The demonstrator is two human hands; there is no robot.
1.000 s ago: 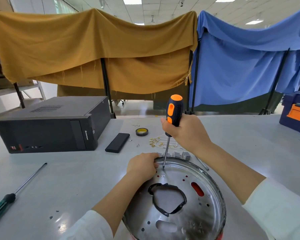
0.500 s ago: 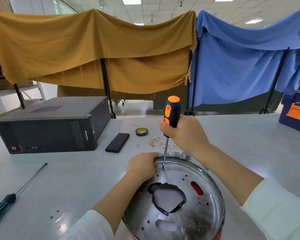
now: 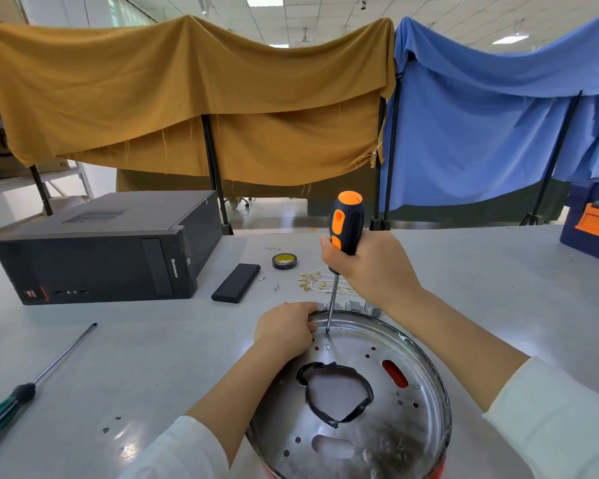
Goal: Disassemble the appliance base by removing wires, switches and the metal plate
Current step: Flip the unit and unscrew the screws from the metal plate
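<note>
A round metal plate (image 3: 388, 423) lies on the table (image 3: 153, 357). The right hand (image 3: 370, 267) grips a near-upright screwdriver (image 3: 343, 236), its tip on a screw (image 3: 326, 334) at the plate's 12 o'clock edge. The left hand (image 3: 284, 328) holds the rim at 11 o'clock, just beside the screw.

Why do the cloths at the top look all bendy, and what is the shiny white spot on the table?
In the head view, the wide-angle lens bows the yellow cloth and blue cloth; the white spot on the table is ceiling-light glare; the metal plate also gleams; the picture looks sharp throughout.
</note>
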